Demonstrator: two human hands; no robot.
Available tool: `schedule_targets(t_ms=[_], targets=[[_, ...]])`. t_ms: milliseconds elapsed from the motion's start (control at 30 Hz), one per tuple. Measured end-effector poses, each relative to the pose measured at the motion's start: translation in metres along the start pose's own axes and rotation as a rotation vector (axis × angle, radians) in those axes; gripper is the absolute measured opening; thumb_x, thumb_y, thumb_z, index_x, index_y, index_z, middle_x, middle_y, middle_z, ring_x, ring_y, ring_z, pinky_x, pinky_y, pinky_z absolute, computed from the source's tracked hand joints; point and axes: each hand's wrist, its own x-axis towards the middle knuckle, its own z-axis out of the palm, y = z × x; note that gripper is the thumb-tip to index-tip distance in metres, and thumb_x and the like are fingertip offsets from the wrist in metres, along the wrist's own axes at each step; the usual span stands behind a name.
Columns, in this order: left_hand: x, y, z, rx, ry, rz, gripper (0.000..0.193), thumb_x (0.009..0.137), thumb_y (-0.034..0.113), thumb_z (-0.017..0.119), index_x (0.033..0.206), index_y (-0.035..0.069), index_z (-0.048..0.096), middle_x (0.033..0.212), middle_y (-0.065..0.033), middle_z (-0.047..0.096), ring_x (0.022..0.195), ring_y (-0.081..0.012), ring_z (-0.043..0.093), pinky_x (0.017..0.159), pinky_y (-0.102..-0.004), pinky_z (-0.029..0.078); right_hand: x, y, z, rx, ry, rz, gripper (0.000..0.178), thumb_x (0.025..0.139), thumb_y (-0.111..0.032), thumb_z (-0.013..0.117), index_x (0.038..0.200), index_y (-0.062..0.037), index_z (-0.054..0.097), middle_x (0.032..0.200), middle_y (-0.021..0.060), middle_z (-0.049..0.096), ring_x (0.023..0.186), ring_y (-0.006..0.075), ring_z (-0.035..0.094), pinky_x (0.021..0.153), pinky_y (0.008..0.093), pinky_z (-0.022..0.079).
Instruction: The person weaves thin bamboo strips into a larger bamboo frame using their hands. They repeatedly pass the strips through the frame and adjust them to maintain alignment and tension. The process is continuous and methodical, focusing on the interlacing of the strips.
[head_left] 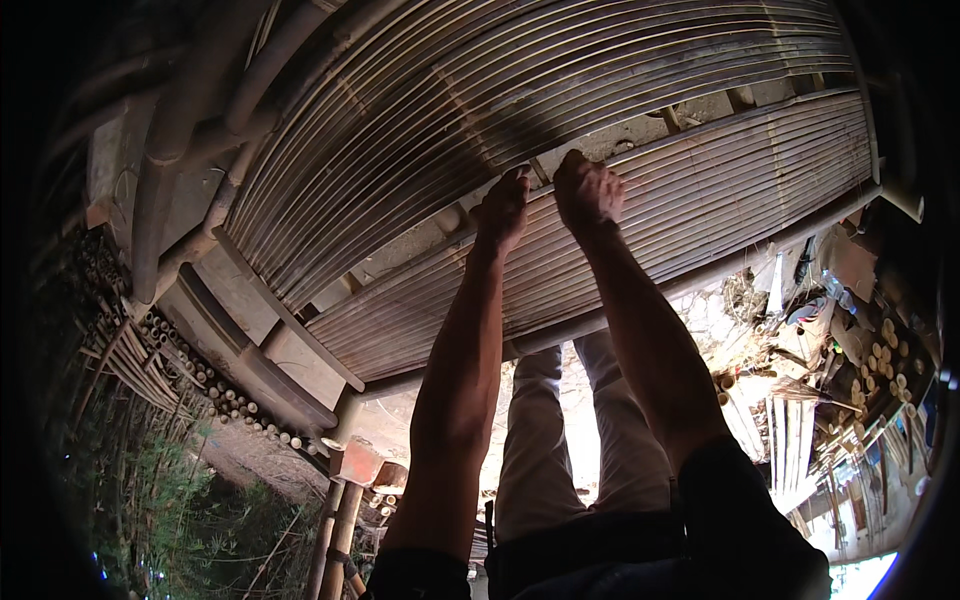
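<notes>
Left hand: at the middle of the frame, the left hand (507, 208) sits at the upper edge of the nearer panel, its fingers partly curled; I cannot tell whether they close on that edge or only rest there.
Right hand: just beside it, the right hand (590, 195) is bunched like a fist at the same edge; whether a slat or the rim lies inside the curl is hidden.
Nearer slatted panel: this narrow panel of thin bamboo-like strips (730, 185) slants from the lower left of centre to the right of the frame, below the hands.
Farther slatted panel: a broader panel of similar strips (600, 80) fills the upper middle, with an open gap between the two.
Frame: a thick bamboo pole (160, 210) stands at the upper left; a rounded rail (700, 275) runs along the nearer panel's lower edge.
Surroundings: cut bamboo ends (225, 400) are stacked at the lower left, more round cut ends (885, 360) at the right.
Work at the gap: the step seems to be handling the nearer panel by its upper edge.
Next move: it would probably call for both hands acting evenly, fingers kept from being pinched in the gap.
</notes>
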Motion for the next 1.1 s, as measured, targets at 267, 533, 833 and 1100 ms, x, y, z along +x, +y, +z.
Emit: schedule_targets(t_ms=[267,533,833,1100], targets=[[0.028,0.001,0.000,0.171,-0.293,-0.089,0.040,0.092,0.029,0.051,0.127,0.010,0.059,0.109,-0.0183,0.068,0.102,-0.0346,0.065,0.087,-0.0405,0.052,0.027,-0.007,-0.002,0.632,-0.647,0.034,0.031,0.089,-0.020,0.057,0.103,0.0064,0.063,0.059,0.0125,0.061,0.047,0.0216,0.060,0.046,0.0393,0.049],[-0.032,0.037,-0.020,0.301,0.426,-0.236,0.028,0.094,0.027,0.055,0.094,0.003,0.070,0.088,-0.0151,0.071,0.085,-0.0342,0.068,0.078,-0.0454,0.053,0.008,0.021,-0.051,0.462,-0.060,-0.566,0.053,0.088,-0.045,0.061,0.112,0.0022,0.061,0.104,0.0162,0.069,0.060,0.0140,0.066,0.054,0.0279,0.056],[-0.135,0.150,-0.075,-0.365,0.423,0.028,0.019,0.097,0.019,0.059,0.092,0.001,0.064,0.112,-0.0141,0.065,0.099,-0.0258,0.063,0.089,-0.0365,0.048,-0.020,0.005,-0.028,1.179,-0.775,-0.328,0.050,0.097,-0.026,0.052,0.135,0.0049,0.047,0.127,0.0201,0.061,0.073,0.0220,0.071,0.067,0.0317,0.061],[-0.069,0.056,-0.056,0.169,0.408,0.079,0.015,0.092,0.015,0.064,0.102,0.004,0.065,0.102,-0.0133,0.069,0.091,-0.0284,0.067,0.082,-0.0379,0.053,0.020,0.131,-0.152,1.630,0.502,0.107,0.030,0.094,-0.013,0.059,0.121,0.0002,0.060,0.115,0.0112,0.065,0.079,0.0141,0.061,0.072,0.0278,0.054]])
